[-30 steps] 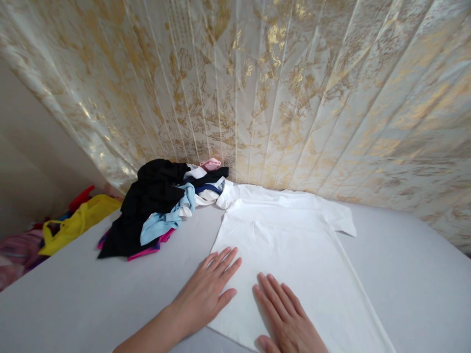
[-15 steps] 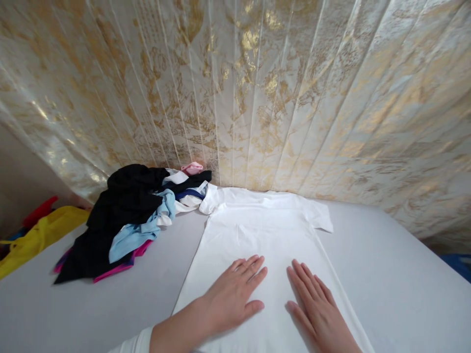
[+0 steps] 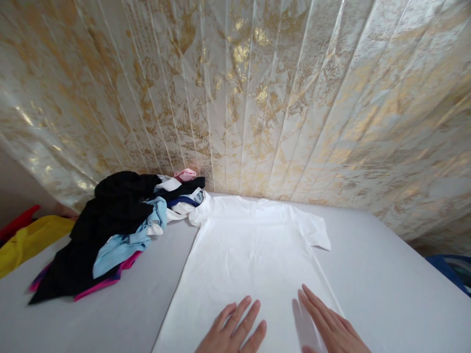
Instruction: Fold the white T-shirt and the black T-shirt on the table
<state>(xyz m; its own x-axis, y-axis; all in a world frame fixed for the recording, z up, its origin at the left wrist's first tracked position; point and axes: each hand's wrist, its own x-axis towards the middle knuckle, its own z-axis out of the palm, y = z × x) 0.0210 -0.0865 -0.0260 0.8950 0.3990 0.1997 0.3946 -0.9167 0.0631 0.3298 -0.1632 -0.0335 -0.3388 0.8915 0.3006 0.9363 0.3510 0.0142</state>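
Note:
A white T-shirt [image 3: 250, 250] lies spread on the pale grey tabletop, its collar end toward the wall and a short sleeve out at either side. Over its lower part is my left hand [image 3: 233, 328], fingers spread and holding nothing. My right hand [image 3: 329, 323] is over the shirt's lower right side, fingers stretched out and tilted on edge, with a shadow on the cloth beside it. Whether either hand touches the fabric I cannot tell. The shirt's bottom hem is out of view.
To the left, a heap of clothes [image 3: 110, 215] holds black, light blue, pink and white pieces, and it meets the shirt's left sleeve. A yellow cloth [image 3: 33, 240] lies past the table's left edge. Behind stands a gold-patterned curtain [image 3: 250, 98]. A blue item [image 3: 447, 269] is at the far right.
Both hands have moved down the shirt toward me, and the right hand has turned more onto its edge. The shirt's upper part looks smoother. The view has shifted slightly.

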